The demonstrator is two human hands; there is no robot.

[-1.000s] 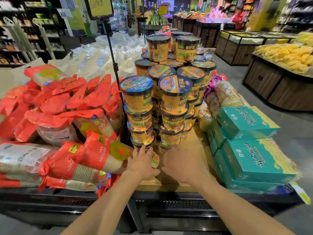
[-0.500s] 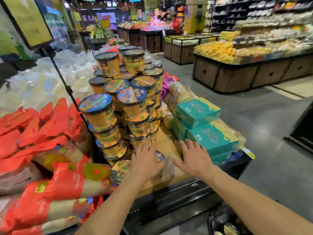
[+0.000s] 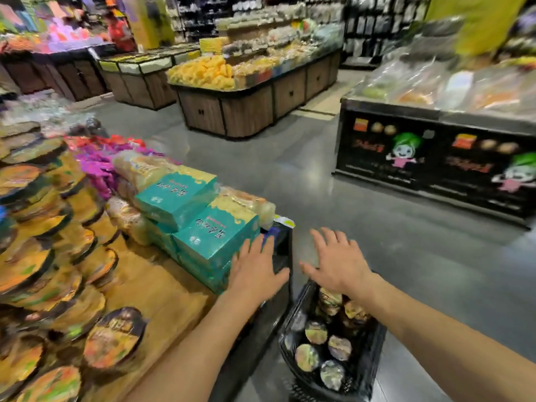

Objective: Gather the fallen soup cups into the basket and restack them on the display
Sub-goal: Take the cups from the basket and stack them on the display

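While left hand [image 3: 255, 275], right hand [image 3: 340, 265] spread | cups [image 3: 316, 332] in basket [image 3: 372, 352] | print blurred

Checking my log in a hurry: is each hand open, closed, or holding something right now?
Left hand: open, fingers spread, holding nothing.
Right hand: open above the basket, holding nothing.

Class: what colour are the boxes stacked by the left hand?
The boxes are teal with pale yellow edging; head view.

Head-worn view, forward and downward
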